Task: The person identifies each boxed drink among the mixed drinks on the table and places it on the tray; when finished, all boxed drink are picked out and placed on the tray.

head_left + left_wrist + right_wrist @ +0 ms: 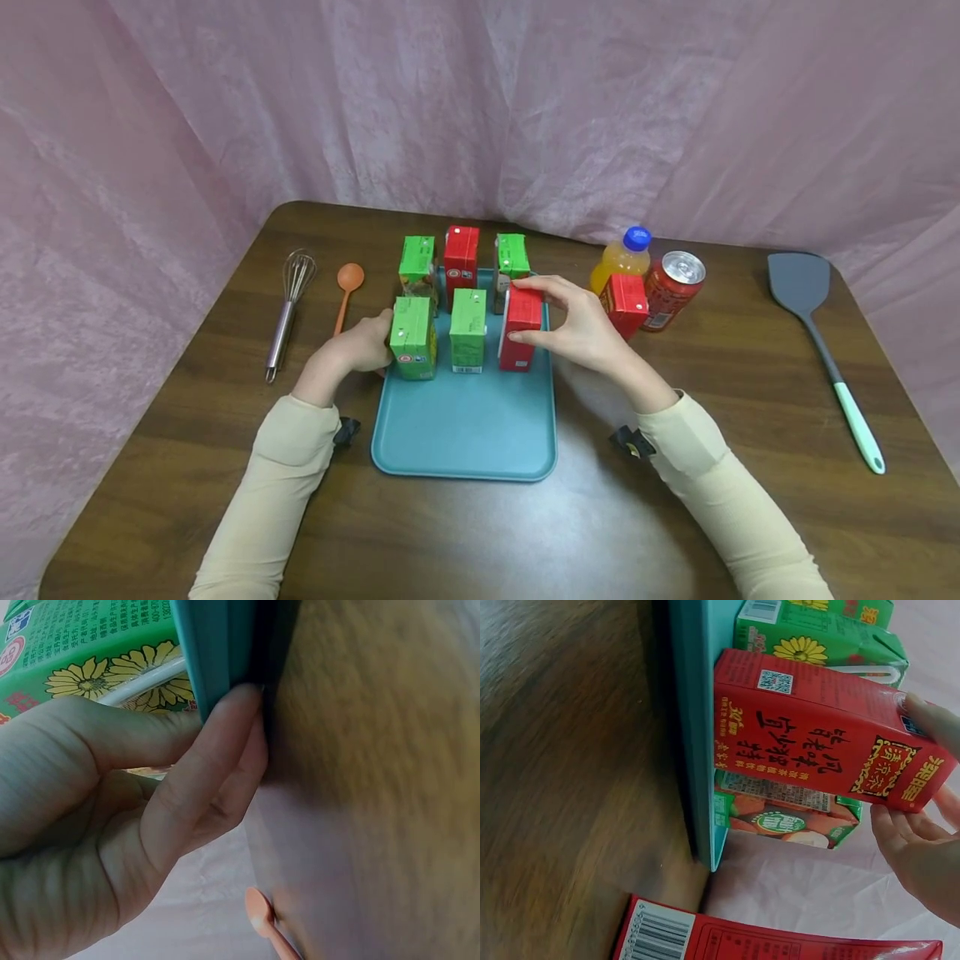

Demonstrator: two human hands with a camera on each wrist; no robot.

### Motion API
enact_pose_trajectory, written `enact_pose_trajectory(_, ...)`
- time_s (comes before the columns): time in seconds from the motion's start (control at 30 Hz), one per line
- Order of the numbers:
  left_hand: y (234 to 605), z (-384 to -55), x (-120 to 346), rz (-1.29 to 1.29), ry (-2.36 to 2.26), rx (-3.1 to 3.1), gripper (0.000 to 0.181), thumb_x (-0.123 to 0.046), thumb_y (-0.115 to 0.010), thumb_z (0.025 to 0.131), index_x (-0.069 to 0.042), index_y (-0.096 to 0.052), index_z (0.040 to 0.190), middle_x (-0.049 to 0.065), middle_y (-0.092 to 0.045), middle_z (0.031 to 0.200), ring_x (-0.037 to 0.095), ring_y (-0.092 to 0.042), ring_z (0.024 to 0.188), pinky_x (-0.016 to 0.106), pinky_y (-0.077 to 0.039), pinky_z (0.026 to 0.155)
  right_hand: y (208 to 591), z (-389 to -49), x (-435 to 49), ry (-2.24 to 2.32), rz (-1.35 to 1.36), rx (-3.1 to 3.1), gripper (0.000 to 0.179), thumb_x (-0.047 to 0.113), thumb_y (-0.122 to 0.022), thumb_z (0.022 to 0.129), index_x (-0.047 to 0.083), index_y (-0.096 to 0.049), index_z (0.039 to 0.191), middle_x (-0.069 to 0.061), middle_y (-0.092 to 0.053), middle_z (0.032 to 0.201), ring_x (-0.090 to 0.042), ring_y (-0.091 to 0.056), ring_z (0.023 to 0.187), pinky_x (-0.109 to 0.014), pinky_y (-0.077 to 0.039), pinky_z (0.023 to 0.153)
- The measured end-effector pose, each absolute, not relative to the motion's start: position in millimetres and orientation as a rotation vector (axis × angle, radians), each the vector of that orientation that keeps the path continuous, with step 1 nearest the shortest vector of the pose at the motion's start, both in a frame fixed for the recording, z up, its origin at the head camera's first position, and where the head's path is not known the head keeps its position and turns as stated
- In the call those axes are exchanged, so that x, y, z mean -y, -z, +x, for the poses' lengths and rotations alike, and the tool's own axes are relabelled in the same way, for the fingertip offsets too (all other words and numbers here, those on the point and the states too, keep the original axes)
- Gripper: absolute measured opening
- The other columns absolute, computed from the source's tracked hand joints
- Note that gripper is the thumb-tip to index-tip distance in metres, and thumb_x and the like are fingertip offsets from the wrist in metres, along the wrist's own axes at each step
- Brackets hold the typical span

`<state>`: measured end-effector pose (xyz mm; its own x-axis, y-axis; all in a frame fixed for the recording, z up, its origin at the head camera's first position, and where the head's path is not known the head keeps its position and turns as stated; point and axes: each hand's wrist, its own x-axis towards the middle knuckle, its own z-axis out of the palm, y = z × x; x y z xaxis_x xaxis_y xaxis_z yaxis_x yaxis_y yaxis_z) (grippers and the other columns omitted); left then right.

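Note:
A teal tray (465, 429) lies on the table with two rows of drink cartons standing on its far half. The back row is a green carton (417, 260), a red carton (461, 250) and another green carton (512, 257). In front are two green cartons (412, 333) (468, 333) and a red carton (517, 354) at the right end. My right hand (581, 325) grips that front red carton near its top, thumb at the near side. With thumb and fingers, my left hand (112, 780) pinches the tray's left rim (217, 652), beside the front left green carton.
Right of the tray stand another red carton (626, 302), an orange drink bottle (626, 258) with a blue cap and a red can (671, 292). Farther right lies a grey spatula (817, 333). A whisk (288, 308) and an orange spoon (348, 283) lie to the left.

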<state>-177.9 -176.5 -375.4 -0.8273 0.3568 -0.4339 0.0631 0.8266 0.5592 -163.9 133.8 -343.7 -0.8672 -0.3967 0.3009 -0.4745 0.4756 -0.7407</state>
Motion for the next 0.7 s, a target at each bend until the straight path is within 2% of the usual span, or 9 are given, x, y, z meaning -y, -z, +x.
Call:
enact_pose_trajectory(0.23, 376, -179, 177, 0.307, -0.739, -2.461, 0.066, 0.008, -0.048, 0.083, 0.011, -0.016, 0.14, 0.033, -0.05, 0.118, 0.026, -0.06, 0.075, 0.034, -0.048, 0.065, 334, -153, -139, -1.167, 0.85, 2.61, 0.06, 0.029, -0.08, 0.073, 0.016, -0.056, 0.127, 0.0, -0.048, 0.135, -0.017, -0.045, 0.124, -0.042, -0.039, 0.1)
enact_pose_trajectory(0.33, 376, -179, 177, 0.31, -0.711, -2.48, 0.067, 0.007, -0.049, 0.082, 0.012, -0.016, 0.14, 0.031, -0.053, 0.113, 0.025, -0.059, 0.074, 0.033, -0.046, 0.065, 329, -149, -145, -1.136, 0.852, 2.607, 0.059, 0.029, -0.079, 0.075, 0.017, -0.055, 0.128, 0.001, -0.047, 0.136, -0.017, -0.043, 0.126, -0.045, -0.036, 0.101)
enact_pose_trajectory(0.47, 375, -179, 177, 0.306, -0.721, -2.475, 0.058, 0.007, -0.05, 0.082, 0.011, -0.023, 0.134, 0.027, -0.056, 0.104, 0.025, -0.059, 0.072, 0.032, -0.046, 0.063, 326, -144, -157, -1.112, 0.843, 2.591, 0.057, 0.026, -0.078, 0.076, 0.016, -0.056, 0.127, -0.001, -0.049, 0.135, -0.018, -0.044, 0.125, -0.046, -0.037, 0.1)
enact_pose_trajectory(0.7, 378, -179, 177, 0.333, -0.72, -2.488, 0.057, 0.007, -0.05, 0.082, 0.011, -0.024, 0.133, 0.027, -0.055, 0.104, 0.026, -0.057, 0.075, 0.032, -0.045, 0.063, 324, -144, -188, -1.037, 0.72, 2.589, 0.06, 0.022, -0.078, 0.076, 0.018, -0.054, 0.13, -0.002, -0.05, 0.135, -0.021, -0.045, 0.125, -0.047, -0.04, 0.097)
